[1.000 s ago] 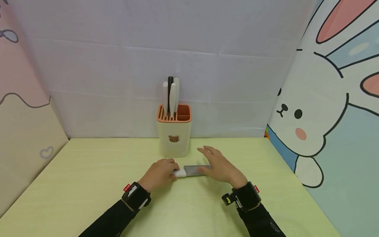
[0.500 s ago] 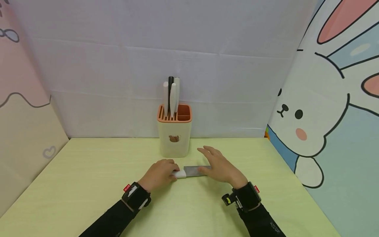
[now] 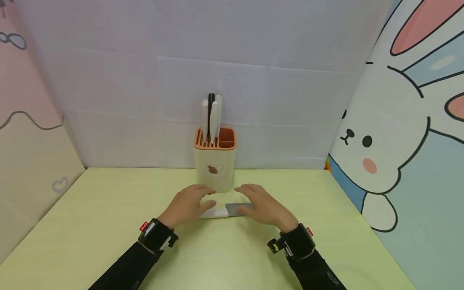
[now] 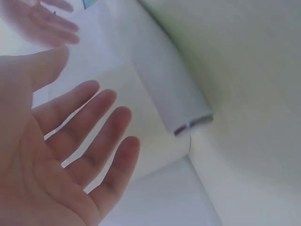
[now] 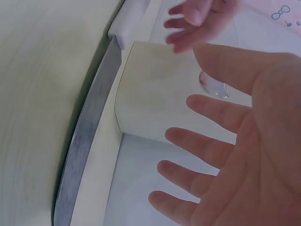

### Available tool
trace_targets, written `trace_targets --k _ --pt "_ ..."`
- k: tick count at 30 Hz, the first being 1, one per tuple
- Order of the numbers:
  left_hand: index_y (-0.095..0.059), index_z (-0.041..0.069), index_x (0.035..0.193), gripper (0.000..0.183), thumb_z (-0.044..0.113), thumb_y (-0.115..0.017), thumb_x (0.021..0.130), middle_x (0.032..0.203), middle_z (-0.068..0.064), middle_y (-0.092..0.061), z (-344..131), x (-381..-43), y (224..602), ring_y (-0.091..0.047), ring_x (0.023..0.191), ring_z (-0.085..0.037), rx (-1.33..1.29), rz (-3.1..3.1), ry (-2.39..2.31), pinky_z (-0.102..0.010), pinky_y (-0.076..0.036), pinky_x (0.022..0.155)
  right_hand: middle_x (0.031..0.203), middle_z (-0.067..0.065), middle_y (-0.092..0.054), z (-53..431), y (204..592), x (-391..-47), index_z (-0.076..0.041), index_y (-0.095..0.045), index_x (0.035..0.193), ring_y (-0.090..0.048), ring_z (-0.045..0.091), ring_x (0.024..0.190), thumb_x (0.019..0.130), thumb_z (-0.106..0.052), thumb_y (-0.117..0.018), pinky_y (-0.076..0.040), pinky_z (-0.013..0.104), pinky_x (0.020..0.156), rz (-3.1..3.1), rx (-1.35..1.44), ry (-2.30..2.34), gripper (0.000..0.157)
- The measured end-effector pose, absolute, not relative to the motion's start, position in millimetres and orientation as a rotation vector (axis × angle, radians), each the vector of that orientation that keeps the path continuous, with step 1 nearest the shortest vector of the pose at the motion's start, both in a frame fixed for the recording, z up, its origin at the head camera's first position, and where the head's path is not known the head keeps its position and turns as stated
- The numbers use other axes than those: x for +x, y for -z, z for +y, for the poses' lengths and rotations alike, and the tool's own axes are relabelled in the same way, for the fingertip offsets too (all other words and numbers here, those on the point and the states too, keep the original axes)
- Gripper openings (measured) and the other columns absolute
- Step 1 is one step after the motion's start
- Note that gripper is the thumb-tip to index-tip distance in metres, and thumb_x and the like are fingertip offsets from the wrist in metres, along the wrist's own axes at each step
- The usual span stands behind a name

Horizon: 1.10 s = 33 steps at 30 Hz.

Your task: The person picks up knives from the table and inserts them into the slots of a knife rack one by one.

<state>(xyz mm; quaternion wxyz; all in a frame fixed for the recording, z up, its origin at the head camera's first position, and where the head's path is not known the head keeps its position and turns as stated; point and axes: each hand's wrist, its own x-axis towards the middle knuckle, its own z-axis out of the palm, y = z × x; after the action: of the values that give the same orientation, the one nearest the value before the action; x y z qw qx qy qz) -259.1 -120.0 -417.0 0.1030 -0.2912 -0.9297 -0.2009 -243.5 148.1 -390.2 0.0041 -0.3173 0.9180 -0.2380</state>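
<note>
A kitchen knife [image 3: 216, 213] with a white handle lies on the table in the head view, its grey blade pointing right. My left hand [image 3: 186, 206] is by the handle with fingers spread and nothing in them. In the left wrist view, the white handle [image 4: 164, 70] runs beyond those fingertips. My right hand [image 3: 265, 206] hovers by the blade, fingers apart, and covers the knife's tip in the head view. From the right wrist, the whole visible blade [image 5: 87, 141] appears separate from the fingers. Behind the knife stands a cream knife block [image 3: 224, 175].
Several white and black handles [image 3: 214, 117] stick up from slots in the block's orange top [image 3: 227, 139]. A white sheet [image 3: 145, 92] hangs behind the light wooden table [image 3: 127, 197]. A rabbit-patterned panel [image 3: 384, 161] borders the right side.
My left hand has let go of the knife's handle and moved slightly up and left, fingers now straightened. The right hand has shifted slightly left and down. The knife lies nearly where it was.
</note>
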Motion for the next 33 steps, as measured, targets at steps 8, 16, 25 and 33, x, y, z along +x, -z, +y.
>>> trace_targets --k 8,16,25,33 --pt "-0.058 0.021 0.13 0.048 0.054 -0.051 0.096 0.129 0.003 -0.055 -139.1 -267.9 405.5 -0.052 0.114 -0.016 -0.787 -2.687 0.804 -0.046 -0.045 0.092 0.134 0.01 -0.048 126.6 390.2 -246.3 -0.012 -0.054 0.132 -0.039 0.028 0.125 0.093 -0.028 -0.065 -0.039 0.046 0.1 2.844 -1.132 0.696 0.044" --pt "-0.051 0.016 0.136 0.05 0.049 -0.047 0.099 0.132 0.001 -0.052 -156.4 -272.8 407.1 -0.052 0.111 -0.019 -0.802 -2.581 1.025 -0.043 -0.048 0.089 0.127 0.005 -0.053 100.5 397.4 -254.1 -0.013 -0.057 0.129 -0.045 0.023 0.118 0.089 -0.03 -0.069 -0.042 0.04 0.098 2.819 -1.209 0.609 0.045" --pt "-0.043 0.015 0.142 0.049 0.042 -0.048 0.101 0.141 -0.002 -0.043 -164.6 -271.4 413.4 -0.046 0.119 -0.022 -0.762 -2.528 1.228 -0.05 -0.042 0.095 0.114 0.007 -0.058 75.1 410.8 -255.6 -0.01 -0.06 0.124 -0.051 0.016 0.102 0.082 -0.024 -0.077 -0.045 0.03 0.088 2.804 -1.254 0.56 0.047" --pt "-0.04 0.017 0.144 0.053 0.045 -0.047 0.1 0.144 -0.004 -0.039 -168.5 -270.2 418.4 -0.041 0.124 -0.024 -0.722 -2.549 1.185 -0.055 -0.039 0.095 0.107 0.003 -0.058 62.9 415.0 -253.1 -0.012 -0.062 0.122 -0.051 0.015 0.094 0.081 -0.017 -0.076 -0.046 0.028 0.083 2.828 -1.215 0.504 0.044"
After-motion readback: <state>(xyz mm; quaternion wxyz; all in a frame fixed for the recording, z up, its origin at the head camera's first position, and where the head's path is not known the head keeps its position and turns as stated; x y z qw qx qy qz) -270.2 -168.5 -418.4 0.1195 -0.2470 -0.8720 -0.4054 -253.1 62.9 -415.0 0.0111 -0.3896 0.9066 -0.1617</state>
